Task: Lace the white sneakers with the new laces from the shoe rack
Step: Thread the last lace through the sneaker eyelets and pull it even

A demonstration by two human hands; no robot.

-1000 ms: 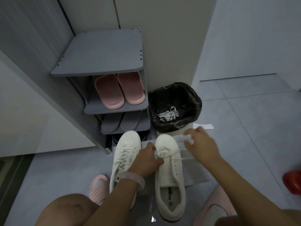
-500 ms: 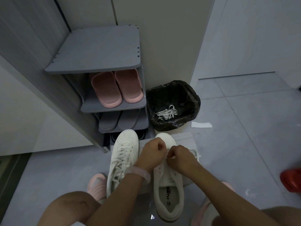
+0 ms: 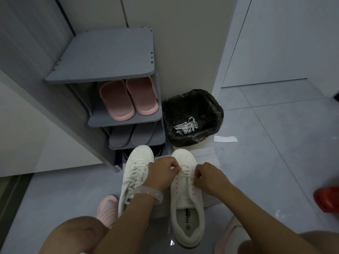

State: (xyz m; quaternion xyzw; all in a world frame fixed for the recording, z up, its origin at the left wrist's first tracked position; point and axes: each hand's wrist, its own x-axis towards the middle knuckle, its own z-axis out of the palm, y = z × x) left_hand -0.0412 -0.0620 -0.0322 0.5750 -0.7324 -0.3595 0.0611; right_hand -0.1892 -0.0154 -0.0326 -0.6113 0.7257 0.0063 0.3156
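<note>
Item: bare knees at the bottom edge, with pink slippers on the person's feet (image 3: 107, 208) on the grey tiled floor (image 3: 275, 143).

Item: right-hand white leather sneaker (image 3: 187, 197), toe pointing away, heel nearest; only its front eyelets are laced, the rear ones bare. It rests on a white ribbed foam sheet (image 3: 207, 154).

Item: left-hand white leather sneaker (image 3: 134, 173), just beside the first, laced along its length.

Item: left hand (image 3: 161, 173), clear bangle at the wrist, grip curled and pinching the white flat lace (image 3: 185, 174) at the partly laced shoe's left eyelet row. A second ago it lay over the shoe's left edge.

Item: right hand (image 3: 209, 176), grip pinching the same lace at the right eyelet row. A second ago it was stretched out past the toe, drawing the lace up; it has since come back down onto the eyelets.

Item: red object (image 3: 327, 198) at the right edge, too cropped to identify.

Item: white paper slip (image 3: 225, 138) on the floor.

Item: bin with black plastic liner (image 3: 192, 114), holding a bundle of white laces (image 3: 186, 127).

Item: grey tiered shoe rack (image 3: 110, 55), bearing pink slides (image 3: 128, 97) above grey slides (image 3: 132, 136).
</note>
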